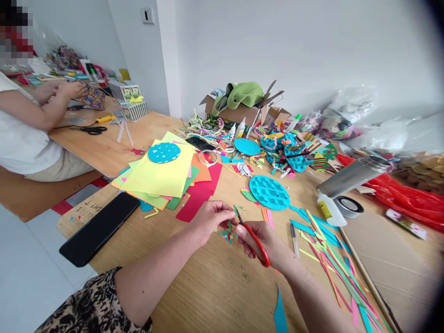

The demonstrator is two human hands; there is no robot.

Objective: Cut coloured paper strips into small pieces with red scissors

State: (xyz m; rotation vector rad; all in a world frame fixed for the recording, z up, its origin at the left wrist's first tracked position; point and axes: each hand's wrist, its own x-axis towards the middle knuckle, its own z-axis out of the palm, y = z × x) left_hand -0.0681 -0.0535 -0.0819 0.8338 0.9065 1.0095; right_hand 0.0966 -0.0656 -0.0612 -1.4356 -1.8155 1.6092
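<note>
At far left, a co-worker [17, 125] sits at another desk surface and holds a patterned item [93, 96] in both hands. Black scissors [92, 130] lie near that person. On my desk [173, 282], a phone [100, 230] lies face up at the left edge. To its right is a paper stack [156, 180], yellow sheet uppermost, with a blue disc [164, 152] lying on it. Red paper [197, 199] extends from beneath the stack.

My left hand [211, 217] is narrow: thumb and forefinger pinch a small green paper [237, 212] at the desk's middle, above a scatter of scraps [227, 237]. My right hand [274, 241] holds the red scissors [255, 239] by the handles, blades directed away from me and just beside the green paper. I cannot tell the exact blade gap.

Beyond my right hand lies a blue oval [269, 193] with a raised grid. Further right, a pen [294, 238] lies beside loose paper strips [335, 263]. A glue bottle [331, 208] lies tilted near a tape roll [348, 206], and a metal flask [354, 175] lies behind them. Cardboard [395, 268] occupies the right side.
</note>
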